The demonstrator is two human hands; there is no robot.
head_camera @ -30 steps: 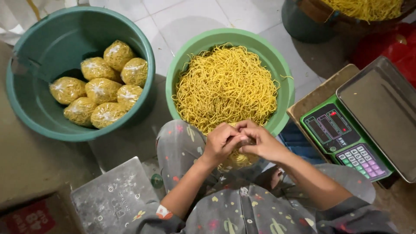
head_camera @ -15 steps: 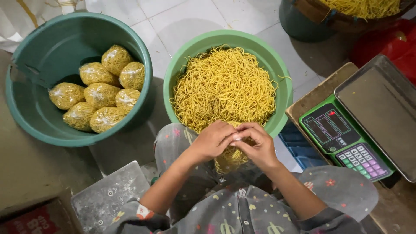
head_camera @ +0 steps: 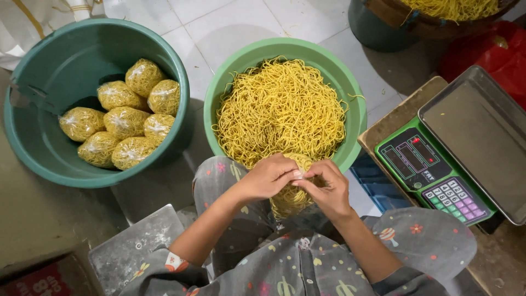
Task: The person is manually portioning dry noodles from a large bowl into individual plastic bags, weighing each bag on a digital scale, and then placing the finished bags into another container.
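- Head view: the left hand (head_camera: pixel 267 178) and the right hand (head_camera: pixel 327 189) meet fingertip to fingertip over the person's lap, both curled shut on the neck of a clear bag of yellow noodles (head_camera: pixel 290 194).
- The bag hangs directly beneath the 2 hands, its long axis roughly vertical, with its bulging bottom against the patterned grey trousers (head_camera: pixel 224 189). Neither hand is nearer; each pinches the top from its own side.
- The bag looks tightly stuffed, its thin film shiny over tangled strands; how the neck is closed is hidden by the fingers.
- Just beyond the hands, on the tiled floor (head_camera: pixel 219 22), stands a light green basin (head_camera: pixel 353 118) heaped with loose yellow noodles (head_camera: pixel 282 109).
- To the left a darker teal basin (head_camera: pixel 33 153) holds about 7 filled noodle bags (head_camera: pixel 123 120), lying together on its far side.
- To the right a green digital scale (head_camera: pixel 433 170) with a bare metal pan (head_camera: pixel 482 137) sits on a wooden desk (head_camera: pixel 392 123), near its left edge.
- A further tub of noodles (head_camera: pixel 449 6) shows at the top right corner.
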